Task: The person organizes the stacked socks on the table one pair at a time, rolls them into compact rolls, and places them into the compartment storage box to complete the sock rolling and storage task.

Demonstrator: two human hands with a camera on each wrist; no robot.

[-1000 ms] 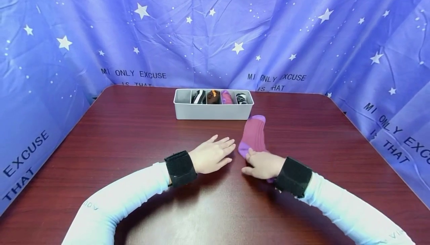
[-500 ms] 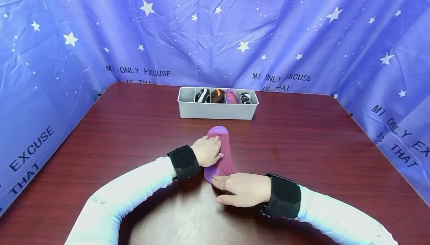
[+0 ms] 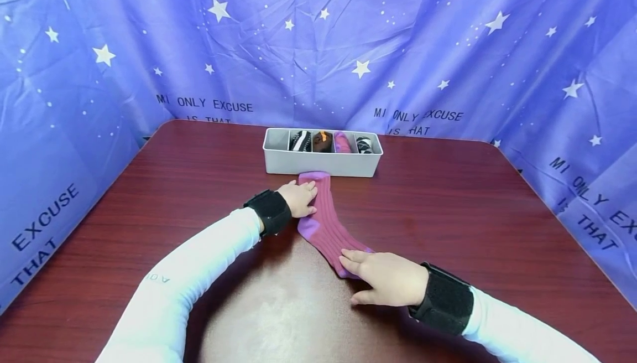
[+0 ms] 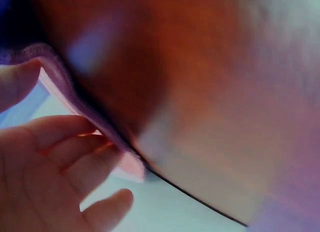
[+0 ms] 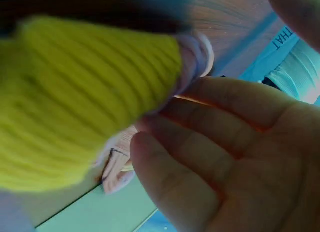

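Observation:
A pink ribbed sock point(image 3: 325, 224) with purple toe, heel and cuff areas lies flat on the table, slanting from the box's front down to the right. My left hand point(image 3: 298, 200) rests on its far end, fingers extended, close to the box. On the near end lies my right hand point(image 3: 390, 280), its fingertips touching the fabric. The left wrist view shows the left hand point(image 4: 55, 167) with fairly straight fingers along the sock's edge. In the right wrist view the sock point(image 5: 95, 97) looks yellow beside the right hand's extended fingers point(image 5: 175, 177).
A grey divided box point(image 3: 318, 165) stands at the back of the reddish-brown table point(image 3: 438, 202). Its compartments hold a black-and-white striped roll point(image 3: 301, 141), a brown one point(image 3: 322, 142), a pink one point(image 3: 342, 143) and a black-white one point(image 3: 365, 145). A blue starry curtain point(image 3: 298, 75) hangs behind.
The sock has moved left from the right side to in front of the box and now slants the other way. My left hand has come onto it and moved toward the box; the right touches its near end.

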